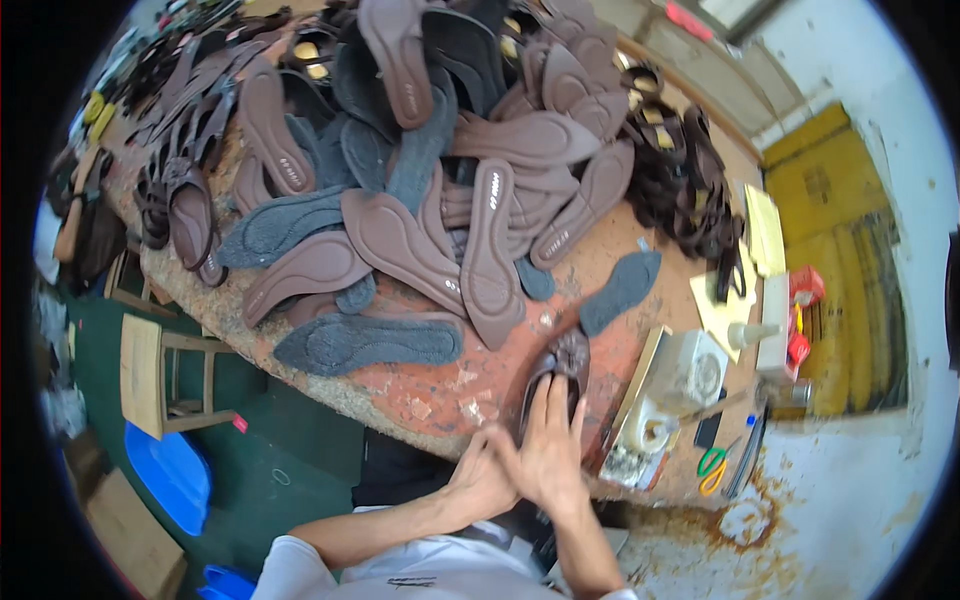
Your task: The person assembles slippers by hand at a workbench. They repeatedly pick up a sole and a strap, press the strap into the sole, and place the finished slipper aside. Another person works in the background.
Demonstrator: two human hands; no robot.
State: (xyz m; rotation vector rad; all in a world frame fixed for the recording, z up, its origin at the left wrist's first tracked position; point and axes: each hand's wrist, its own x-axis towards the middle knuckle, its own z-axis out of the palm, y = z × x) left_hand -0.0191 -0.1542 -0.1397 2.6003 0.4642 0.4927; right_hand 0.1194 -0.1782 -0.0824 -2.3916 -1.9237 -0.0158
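Note:
A dark brown slip-on shoe [566, 362] with a gathered ornament on its upper lies at the table's near edge, toe pointing away from me. My right hand [548, 440] reaches into it, fingers stretched out flat along the inside. Beside the heel, my left hand [482, 482] is closed on the shoe's rear side; its fingertips are partly covered by the right hand. Just beyond the toe rests a grey insole [622, 290], fuzzy side up. A brown padded insole [492, 250] leans on the heap to the left, and another grey insole [368, 342] lies at the table's left edge.
A large heap of brown insoles [400, 245] covers the table's middle. Dark shoe uppers [690, 170] pile up at the right. Near my right arm stand a white container [690, 370], a tape roll [645, 432] and scissors [712, 470]. A wooden stool [145, 375] stands left.

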